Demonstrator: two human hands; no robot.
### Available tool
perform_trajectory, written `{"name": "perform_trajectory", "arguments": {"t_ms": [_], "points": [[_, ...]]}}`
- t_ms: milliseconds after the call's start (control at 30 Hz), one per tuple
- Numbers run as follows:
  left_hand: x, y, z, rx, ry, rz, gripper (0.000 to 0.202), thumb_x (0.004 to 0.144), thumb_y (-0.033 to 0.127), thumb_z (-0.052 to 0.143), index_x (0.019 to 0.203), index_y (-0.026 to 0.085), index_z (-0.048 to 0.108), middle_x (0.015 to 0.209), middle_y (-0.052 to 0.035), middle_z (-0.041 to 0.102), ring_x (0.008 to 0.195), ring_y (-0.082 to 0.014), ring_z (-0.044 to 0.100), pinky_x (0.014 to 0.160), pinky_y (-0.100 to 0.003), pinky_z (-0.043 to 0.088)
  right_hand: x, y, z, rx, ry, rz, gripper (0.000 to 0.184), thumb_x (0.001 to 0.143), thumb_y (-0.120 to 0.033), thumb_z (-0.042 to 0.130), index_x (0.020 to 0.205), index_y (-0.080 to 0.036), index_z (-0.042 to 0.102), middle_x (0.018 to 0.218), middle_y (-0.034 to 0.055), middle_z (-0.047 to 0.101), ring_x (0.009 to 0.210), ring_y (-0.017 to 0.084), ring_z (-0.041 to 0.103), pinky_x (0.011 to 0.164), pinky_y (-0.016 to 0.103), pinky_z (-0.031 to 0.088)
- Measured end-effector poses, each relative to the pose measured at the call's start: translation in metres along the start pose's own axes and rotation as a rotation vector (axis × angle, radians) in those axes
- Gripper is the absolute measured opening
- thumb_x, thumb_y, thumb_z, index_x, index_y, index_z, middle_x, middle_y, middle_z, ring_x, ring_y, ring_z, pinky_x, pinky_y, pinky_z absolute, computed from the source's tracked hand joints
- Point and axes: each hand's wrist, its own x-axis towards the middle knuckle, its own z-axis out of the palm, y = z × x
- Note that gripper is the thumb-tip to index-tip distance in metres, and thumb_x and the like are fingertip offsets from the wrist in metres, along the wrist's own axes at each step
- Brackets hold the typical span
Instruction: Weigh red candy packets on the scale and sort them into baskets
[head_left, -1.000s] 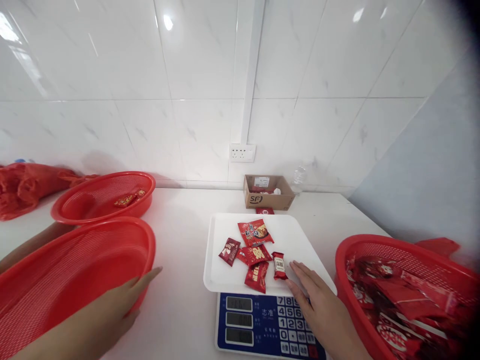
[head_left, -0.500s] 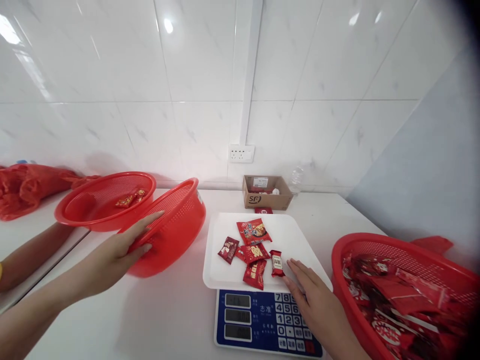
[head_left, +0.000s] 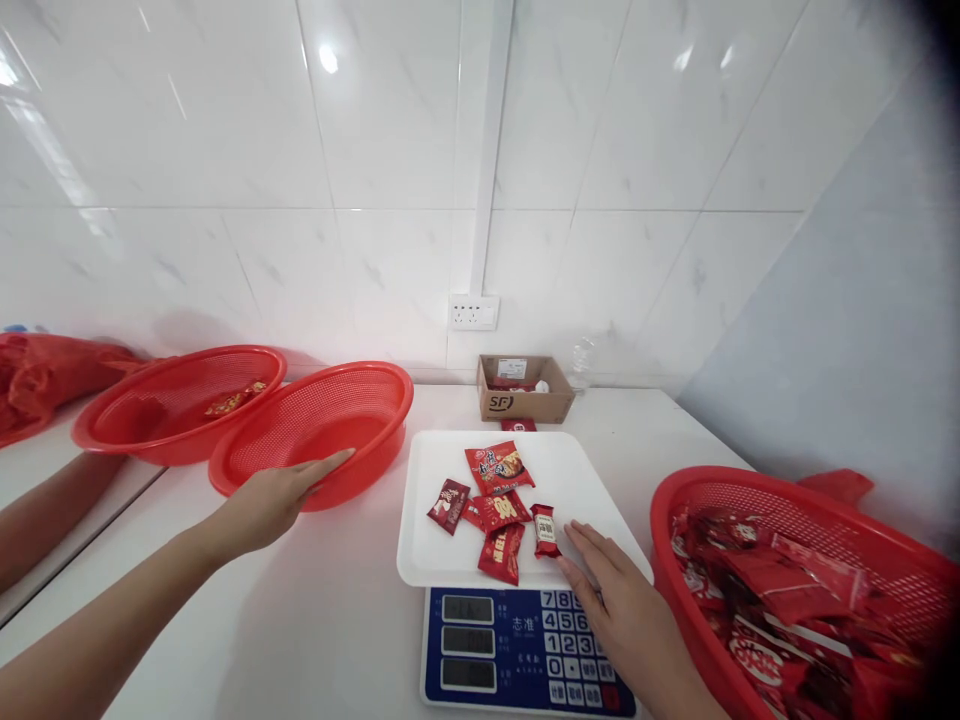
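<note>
My left hand (head_left: 281, 495) is at the near rim of a red perforated plastic basket (head_left: 367, 480), with its fingers over the rim and the thumb low on the outer side. The basket rests low on the table, and no contents show inside. Flat on the right edge of a white tray (head_left: 424, 555) lies my right hand (head_left: 611, 590), open and holding nothing. Its fingertips are close beside a small red wrapped snack (head_left: 546, 530). Several other red snack packets (head_left: 499, 467) lie on the tray, which sits atop a blue digital scale (head_left: 491, 690).
At right stands a red basket (head_left: 667, 540) full of red packets. Another red basket (head_left: 180, 440), holding a few gold-red packets, is at left, with another person's forearm (head_left: 52, 515) near it. A cardboard box (head_left: 532, 405) stands by the wall, and red bags (head_left: 52, 375) lie far left.
The basket at my left hand has gone from steeply tilted to lying lower and flatter, farther left. The right hand stays at the tray edge. The view has shifted slightly.
</note>
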Motion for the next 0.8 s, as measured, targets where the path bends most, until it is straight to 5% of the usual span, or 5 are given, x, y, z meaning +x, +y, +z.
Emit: {"name": "perform_trajectory", "arguments": {"t_ms": [200,467,633,800], "points": [[-0.004,-0.01,0.023,0.091,-0.018,-0.071,0.071,0.078,0.005,0.027,0.143,0.032,0.026,0.135,-0.0038,0.052,0.106,-0.0292,0.06,0.072,-0.035,0.049,0.0,0.001,0.002,-0.01,-0.01,-0.018,0.053,0.09,-0.046,0.034,0.121,-0.012,0.059,0.128,0.0131,0.057,0.119,0.029,0.052,0.098,0.05,0.044],[0.005,0.0,0.034,0.016,0.105,-0.03,0.048,0.091,0.035,0.029,0.137,0.029,0.039,0.126,-0.005,0.059,0.107,-0.0283,0.059,0.073,-0.037,0.052,0.003,-0.014,-0.008,0.075,-0.079,0.002,0.053,0.09,-0.047,0.034,0.126,-0.014,0.054,0.13,0.013,0.054,0.123,0.029,0.047,0.103,0.052,0.038],[0.02,0.044,0.044,-0.082,0.346,0.218,0.045,0.09,0.045,0.039,0.127,0.023,0.052,0.133,-0.0094,0.052,0.124,-0.0285,0.045,0.098,-0.044,0.042,0.013,-0.029,-0.011,0.143,-0.118,0.014,0.048,0.088,-0.04,0.042,0.129,-0.018,0.05,0.135,0.0114,0.05,0.126,0.027,0.045,0.105,0.051,0.035],[0.036,0.109,0.058,-0.205,0.241,0.493,0.047,0.087,0.04,0.052,0.129,0.02,0.048,0.129,-0.0108,0.055,0.119,-0.026,0.049,0.1,-0.043,0.041,0.024,-0.047,-0.01,0.143,-0.186,-0.06,0.048,0.087,-0.04,0.048,0.132,-0.024,0.049,0.146,0.0094,0.035,0.135,0.028,0.028,0.108,0.05,0.027]]}}
